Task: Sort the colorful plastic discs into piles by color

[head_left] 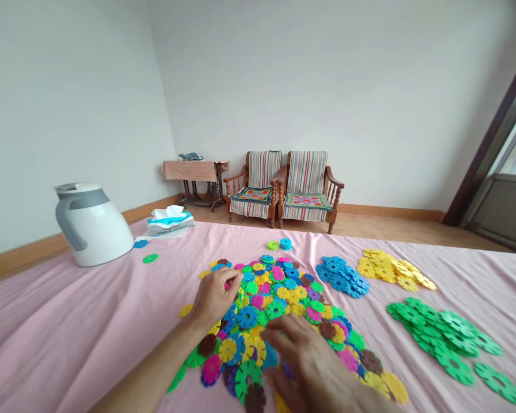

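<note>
A wide heap of flower-shaped plastic discs [275,310] in mixed colours lies in front of me. My left hand [217,292] is over the heap's left side, its fingers curled together. Some pink shows by its thumb, but I cannot tell whether that is a held disc or one behind. Lower down, my right hand [303,355] hovers at the near part of the heap, fingers bent and apart, with no disc visible in it. Right of the heap are sorted piles: blue discs [341,276], yellow discs [391,268] and green discs [442,332].
A pink cloth [90,321] covers the table in folds. At the left stand a white and grey jug [101,226] and a tissue box [171,223]. Loose green [150,258] and blue discs [285,244] lie towards the back. Two wooden armchairs [307,189] are beyond.
</note>
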Demonstrator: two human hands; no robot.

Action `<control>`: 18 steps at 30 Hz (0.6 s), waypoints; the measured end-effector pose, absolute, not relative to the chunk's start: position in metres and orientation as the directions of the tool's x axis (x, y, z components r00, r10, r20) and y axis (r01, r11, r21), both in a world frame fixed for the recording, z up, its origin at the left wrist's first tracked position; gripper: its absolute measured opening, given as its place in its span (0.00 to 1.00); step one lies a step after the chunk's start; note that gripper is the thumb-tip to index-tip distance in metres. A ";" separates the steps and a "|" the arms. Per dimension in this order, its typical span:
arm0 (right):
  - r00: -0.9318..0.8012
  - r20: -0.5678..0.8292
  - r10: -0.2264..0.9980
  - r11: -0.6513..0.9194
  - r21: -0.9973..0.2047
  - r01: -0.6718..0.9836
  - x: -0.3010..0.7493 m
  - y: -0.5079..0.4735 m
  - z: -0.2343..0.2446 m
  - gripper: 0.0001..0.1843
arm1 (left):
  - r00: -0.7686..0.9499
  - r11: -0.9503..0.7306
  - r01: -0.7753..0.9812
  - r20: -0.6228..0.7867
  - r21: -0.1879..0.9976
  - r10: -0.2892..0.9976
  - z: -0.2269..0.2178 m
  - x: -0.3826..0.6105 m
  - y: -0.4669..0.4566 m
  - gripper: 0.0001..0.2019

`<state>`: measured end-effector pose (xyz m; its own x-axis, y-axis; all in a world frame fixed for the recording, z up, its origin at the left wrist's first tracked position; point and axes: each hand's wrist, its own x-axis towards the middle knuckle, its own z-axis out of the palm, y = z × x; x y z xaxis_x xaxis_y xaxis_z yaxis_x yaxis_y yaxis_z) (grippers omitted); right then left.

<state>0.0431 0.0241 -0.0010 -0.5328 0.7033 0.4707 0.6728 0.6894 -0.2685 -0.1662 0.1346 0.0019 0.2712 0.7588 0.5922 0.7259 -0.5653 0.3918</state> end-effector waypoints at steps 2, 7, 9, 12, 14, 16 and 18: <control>-0.691 0.526 0.496 0.831 -0.058 0.553 0.012 0.022 -0.010 0.17 | 0.238 -0.539 0.741 0.594 0.400 0.768 0.004 -0.173 0.139 0.15; -0.791 0.550 0.267 0.883 0.189 0.429 -0.042 0.031 -0.027 0.13 | 0.155 -0.449 0.789 0.570 0.420 0.807 0.004 -0.195 0.154 0.13; -0.803 0.526 0.280 0.892 0.167 0.421 -0.052 0.035 -0.025 0.16 | 0.154 -0.419 0.807 0.538 0.415 0.829 0.000 -0.202 0.159 0.13; -0.803 0.478 0.356 0.876 0.128 0.465 -0.052 0.038 -0.017 0.14 | 0.182 -0.408 0.823 0.496 0.395 0.849 -0.007 -0.207 0.165 0.13; -0.798 0.446 0.406 0.854 0.125 0.505 -0.043 0.039 -0.012 0.08 | 0.212 -0.419 0.821 0.475 0.387 0.854 -0.011 -0.206 0.166 0.12; -0.783 0.415 0.464 0.827 0.115 0.551 -0.029 0.039 -0.007 0.05 | 0.241 -0.438 0.811 0.460 0.388 0.854 -0.012 -0.203 0.164 0.13; -0.750 0.386 0.537 0.785 0.098 0.612 -0.012 0.038 -0.003 0.04 | 0.278 -0.467 0.789 0.447 0.398 0.850 -0.011 -0.198 0.160 0.13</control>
